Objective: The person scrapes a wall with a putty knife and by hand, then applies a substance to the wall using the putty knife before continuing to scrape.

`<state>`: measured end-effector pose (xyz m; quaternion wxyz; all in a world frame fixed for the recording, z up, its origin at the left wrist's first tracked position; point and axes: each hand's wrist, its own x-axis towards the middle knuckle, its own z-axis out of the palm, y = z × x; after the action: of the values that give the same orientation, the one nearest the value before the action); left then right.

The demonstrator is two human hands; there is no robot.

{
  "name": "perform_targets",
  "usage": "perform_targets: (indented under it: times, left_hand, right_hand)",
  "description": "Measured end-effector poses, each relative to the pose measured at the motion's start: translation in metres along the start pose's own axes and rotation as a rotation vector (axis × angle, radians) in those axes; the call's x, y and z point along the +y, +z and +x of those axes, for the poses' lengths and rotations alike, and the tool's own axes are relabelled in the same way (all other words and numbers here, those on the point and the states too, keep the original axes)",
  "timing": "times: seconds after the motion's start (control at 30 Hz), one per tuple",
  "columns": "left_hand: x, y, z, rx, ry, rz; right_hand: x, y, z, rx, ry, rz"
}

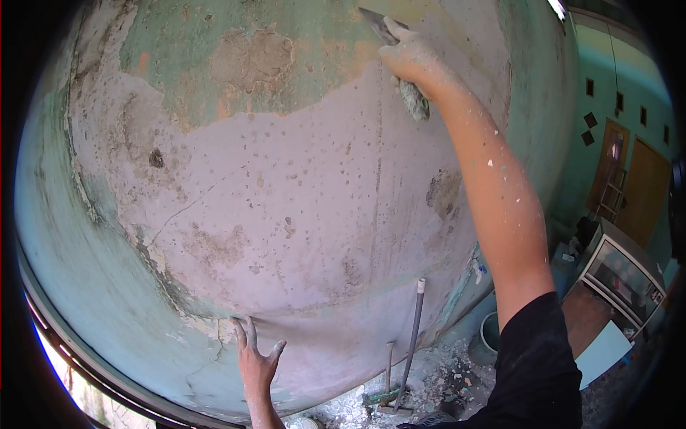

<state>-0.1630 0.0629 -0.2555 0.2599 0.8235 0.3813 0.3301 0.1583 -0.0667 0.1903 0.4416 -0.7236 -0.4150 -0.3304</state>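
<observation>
My right hand [412, 58], dusty and raised high, is closed around the handle of a scraper [374, 21]. The metal blade points up and left against the wall, near the upper patch of green paint [321, 68]. The lower end of the handle [414, 101] sticks out below my fist. Lower down, my left hand [257, 357] has its fingers spread, with the fingertips at the pale, scraped wall [300, 193]. It holds nothing.
Two long-handled tools [411, 336] [389, 365] lean at the wall's foot among paint debris [436, 372]. A bucket [489, 332] stands at the lower right, beside a glass-fronted cabinet [620, 275]. Farther back are a ladder [612, 196] and a wooden door [643, 179].
</observation>
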Motion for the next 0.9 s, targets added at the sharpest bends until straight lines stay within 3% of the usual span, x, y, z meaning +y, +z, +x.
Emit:
perform_targets:
  times: [0.17,0.27,0.33,0.37,0.43,0.47,0.53,0.67,0.73,0.87,0.9]
  left_hand:
    - [0.003,0.000,0.001,0.001,-0.001,0.020]
    - [0.003,-0.001,0.000,0.002,0.001,0.034]
    - [0.002,0.000,0.000,-0.001,-0.003,0.038]
    - [0.000,0.000,0.001,0.004,0.005,0.028]
    - [0.000,0.001,0.000,0.011,0.010,0.011]
    - [0.002,-0.001,0.000,0.003,-0.001,0.014]
    - [0.005,-0.003,0.000,-0.004,-0.013,0.022]
    - [0.003,-0.002,0.000,0.010,0.008,0.030]
    - [0.000,-0.001,-0.002,0.022,0.021,0.034]
    - [-0.005,-0.003,-0.001,0.021,0.046,0.029]
    - [-0.007,-0.002,0.000,0.016,0.059,0.030]
  right_hand:
    - [0.000,0.006,0.003,0.026,-0.023,-0.077]
    - [-0.007,-0.008,0.009,-0.080,-0.139,-0.084]
    - [-0.026,-0.010,0.007,-0.115,0.201,0.287]
    - [-0.020,-0.001,0.011,-0.120,0.206,0.287]
    - [0.003,0.025,0.035,0.173,-0.031,-0.099]
    - [0.012,0.032,0.044,0.173,-0.036,-0.098]
    - [0.027,0.042,0.056,-0.039,-0.529,-0.968]
    - [0.028,0.048,0.046,0.119,-0.402,-0.956]
    - [-0.008,0.012,0.007,-0.037,0.056,-0.151]
    - [-0.018,0.009,0.007,-0.136,0.146,0.000]
    - [-0.005,0.027,0.024,0.019,0.055,-0.181]
